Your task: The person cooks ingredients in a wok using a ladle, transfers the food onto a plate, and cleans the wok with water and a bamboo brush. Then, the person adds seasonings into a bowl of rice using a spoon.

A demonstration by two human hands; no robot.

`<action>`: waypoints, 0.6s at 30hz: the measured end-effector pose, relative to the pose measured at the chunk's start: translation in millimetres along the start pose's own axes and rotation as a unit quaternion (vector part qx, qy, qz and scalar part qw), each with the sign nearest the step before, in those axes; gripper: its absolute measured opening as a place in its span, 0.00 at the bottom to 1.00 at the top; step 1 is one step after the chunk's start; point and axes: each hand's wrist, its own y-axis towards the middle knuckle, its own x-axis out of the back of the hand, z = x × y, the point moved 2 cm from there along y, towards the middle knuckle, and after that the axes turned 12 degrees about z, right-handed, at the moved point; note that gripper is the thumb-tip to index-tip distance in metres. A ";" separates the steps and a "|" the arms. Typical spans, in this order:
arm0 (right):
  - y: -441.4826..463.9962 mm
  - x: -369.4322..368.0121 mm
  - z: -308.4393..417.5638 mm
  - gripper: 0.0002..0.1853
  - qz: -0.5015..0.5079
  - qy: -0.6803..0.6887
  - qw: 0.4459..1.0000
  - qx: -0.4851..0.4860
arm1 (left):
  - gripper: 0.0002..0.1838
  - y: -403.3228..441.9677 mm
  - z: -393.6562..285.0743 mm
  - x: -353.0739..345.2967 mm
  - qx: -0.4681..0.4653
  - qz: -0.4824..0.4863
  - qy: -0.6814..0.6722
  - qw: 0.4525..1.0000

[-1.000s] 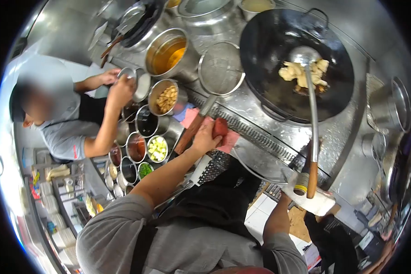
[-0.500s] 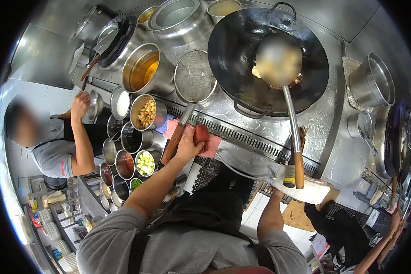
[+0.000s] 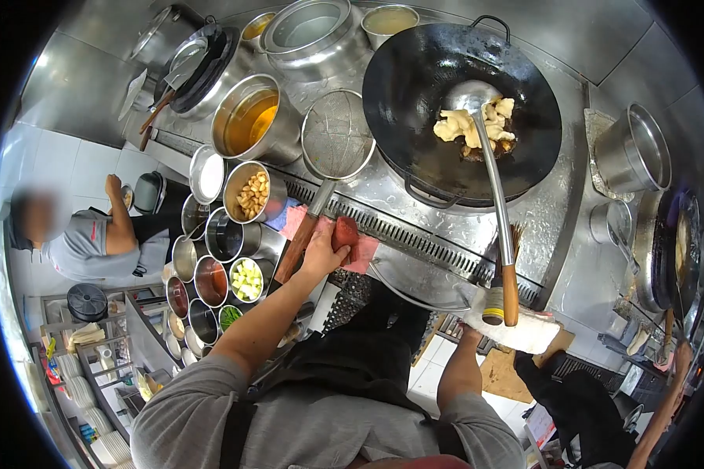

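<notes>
Wok point(image 3: 403, 98) sits upper right on the metal surface point(image 3: 559, 211), black, tilted open toward the camera. Pale food chunks point(image 3: 449, 127) in its middle, darker bits below them. Ladle point(image 3: 490, 160) has its bowl in the wok next to the chunks; the handle runs down over the rim, wooden end above the white towel point(image 3: 528, 332). Yellow-banded handle point(image 3: 493, 305) just beside that wooden end.

Left hand point(image 3: 322, 252) clamped on a red lump point(image 3: 346, 232), maybe a folded cloth, at the pink cloth point(image 3: 364, 252). Strainer point(image 3: 335, 133) lies left of the wok, its wooden handle right by the left hand. Right hand point(image 3: 471, 334) at the white towel, mostly hidden by it; can't tell if its fingers are closed. Hands well apart from each other.

Slotted grate point(image 3: 414, 237) runs between wok and hands. Left side: oil pot point(image 3: 288, 134) with orange liquid, pot of tan chunks point(image 3: 252, 197), pot of pale green cubes point(image 3: 246, 280), smaller pots around. Co-worker point(image 3: 94, 242) stands far left; another person point(image 3: 590, 418) lower right.
</notes>
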 end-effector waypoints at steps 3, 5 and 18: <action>-2.8 0.1 -2.2 0.16 0.002 0.002 1.000 0.005 | 0.39 1.6 1.0 -1.0 0.005 0.001 0.002 1.000; -4.5 3.3 -1.6 0.16 0.005 0.006 1.000 0.006 | 0.40 2.6 4.5 -2.6 0.011 0.006 0.005 1.000; -117.3 282.8 250.5 0.20 -0.115 0.106 0.950 0.271 | 0.20 11.9 -63.9 88.1 -0.006 0.158 -0.712 0.684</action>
